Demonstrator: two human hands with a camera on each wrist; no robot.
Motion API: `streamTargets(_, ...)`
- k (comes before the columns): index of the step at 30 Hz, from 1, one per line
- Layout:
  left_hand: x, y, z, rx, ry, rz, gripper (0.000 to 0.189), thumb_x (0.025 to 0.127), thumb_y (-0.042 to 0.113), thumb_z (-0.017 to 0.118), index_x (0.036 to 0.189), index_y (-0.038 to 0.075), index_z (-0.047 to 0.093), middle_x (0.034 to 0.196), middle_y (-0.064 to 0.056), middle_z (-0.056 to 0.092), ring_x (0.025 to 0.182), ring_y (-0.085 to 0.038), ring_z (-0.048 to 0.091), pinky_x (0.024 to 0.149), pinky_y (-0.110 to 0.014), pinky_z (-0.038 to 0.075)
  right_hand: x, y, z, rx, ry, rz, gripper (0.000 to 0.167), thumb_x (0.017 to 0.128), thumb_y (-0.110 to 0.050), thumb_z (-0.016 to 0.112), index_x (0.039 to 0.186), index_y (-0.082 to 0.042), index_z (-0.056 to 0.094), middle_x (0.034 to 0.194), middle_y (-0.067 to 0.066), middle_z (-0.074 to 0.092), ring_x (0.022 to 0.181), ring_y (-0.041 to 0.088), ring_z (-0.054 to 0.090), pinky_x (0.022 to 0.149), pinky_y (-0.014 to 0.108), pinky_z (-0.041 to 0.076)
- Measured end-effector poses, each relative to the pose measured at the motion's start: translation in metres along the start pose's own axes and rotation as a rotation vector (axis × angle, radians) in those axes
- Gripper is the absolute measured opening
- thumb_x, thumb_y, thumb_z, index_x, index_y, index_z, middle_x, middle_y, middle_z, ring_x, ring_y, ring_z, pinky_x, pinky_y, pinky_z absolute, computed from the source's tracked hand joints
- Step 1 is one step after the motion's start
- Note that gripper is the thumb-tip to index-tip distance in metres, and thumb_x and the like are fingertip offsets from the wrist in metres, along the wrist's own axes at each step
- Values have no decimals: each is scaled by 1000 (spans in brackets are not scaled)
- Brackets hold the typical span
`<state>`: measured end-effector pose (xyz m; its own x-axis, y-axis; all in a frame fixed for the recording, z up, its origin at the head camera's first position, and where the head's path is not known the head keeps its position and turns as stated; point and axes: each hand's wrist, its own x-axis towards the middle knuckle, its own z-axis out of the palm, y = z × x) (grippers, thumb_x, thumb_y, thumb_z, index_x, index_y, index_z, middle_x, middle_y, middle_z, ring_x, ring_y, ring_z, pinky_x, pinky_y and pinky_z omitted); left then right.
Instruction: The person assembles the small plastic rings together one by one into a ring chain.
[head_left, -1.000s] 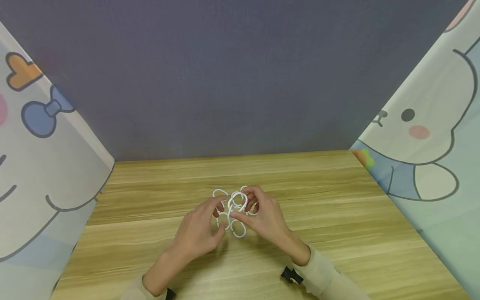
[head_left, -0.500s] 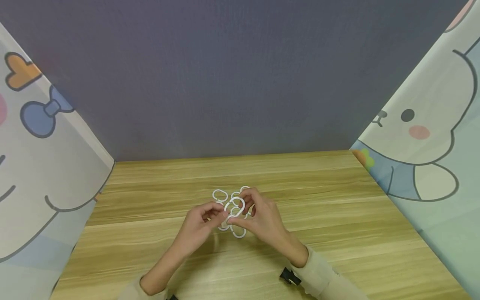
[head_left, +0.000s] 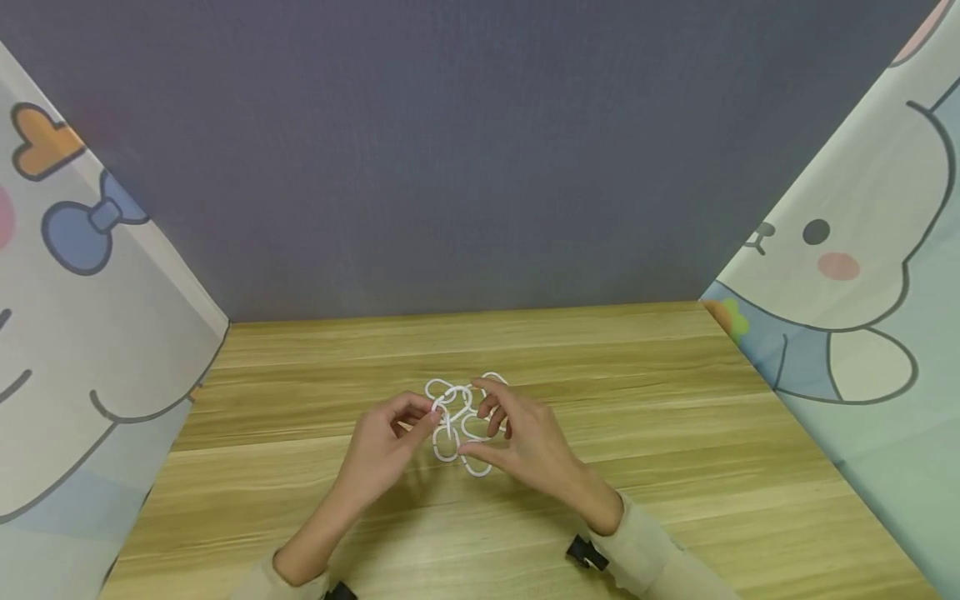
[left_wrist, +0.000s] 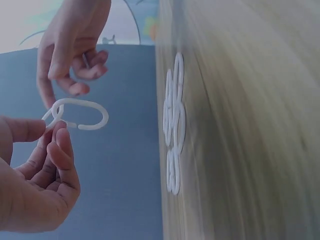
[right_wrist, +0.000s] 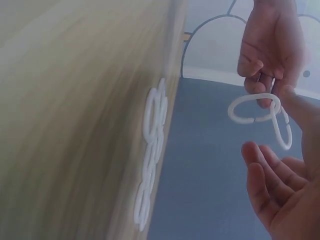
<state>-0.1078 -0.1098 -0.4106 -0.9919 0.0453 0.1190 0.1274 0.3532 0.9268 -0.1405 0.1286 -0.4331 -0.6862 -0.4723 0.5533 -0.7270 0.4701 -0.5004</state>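
Two linked rings (left_wrist: 85,102): pinched in left hand (head_left: 382,446).
Right hand (head_left: 528,433): thumb, fingers apart.
Other rings (left_wrist: 180,125): between table's (head_left: 637,433) side edges.

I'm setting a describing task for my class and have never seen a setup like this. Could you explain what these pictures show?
There is no machine here, just a person's bare left hand and right hand. The wide picture comes from a camera worn on the head, looking forward and down. The other two come from cameras on the wrists, so the table looks turned on its side there.

On the table lies a loose cluster of white rings. The left hand pinches a pair of linked rings above it. The right hand is open close by; whether it touches the pair is hard to tell. Behind is a grey panel, with cartoon pictures at both sides.
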Motion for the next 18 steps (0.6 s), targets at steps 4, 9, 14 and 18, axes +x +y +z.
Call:
streamTargets(4, 3, -1, -7, 43, 27, 7, 6, 105, 15, 79, 106, 10, 81, 99, -1, 78, 93, -14, 70, 78, -27, 56, -4, 3, -3, -20, -48, -4, 84, 81, -25, 102, 150, -4, 61, 106, 3, 75, 77, 7, 71, 62, 23, 57)
streamTargets(9, 4, 2, -16, 74, 65, 10, 8, 106, 15, 78, 108, 8, 81, 101, -2, 78, 94, -15, 70, 79, -26, 56, -5, 12, -5, -27, -114, -69, 68, 83, -25, 100, 141, -7, 71, 106, 3, 75, 79, 6, 70, 65, 17, 52)
streamTargets(14, 5, 4, -22, 67, 105, 47, 9, 105, 13, 78, 109, 6, 82, 101, -3, 79, 93, -14, 71, 78, -25, 56, -5, 20, -6, -17, -190, -132, 61, 80, -22, 102, 133, -10, 76, 108, 3, 75, 83, 5, 67, 68, 18, 51)
streamTargets(18, 5, 3, -25, 58, 120, 61, 10, 106, 14, 77, 110, 6, 82, 101, -4, 79, 93, -13, 71, 78, -25, 56, -6, 25, -6, -14, -277, -138, 61, 80, -26, 102, 133, -10, 77, 107, 2, 74, 82, 8, 66, 70, 17, 50)
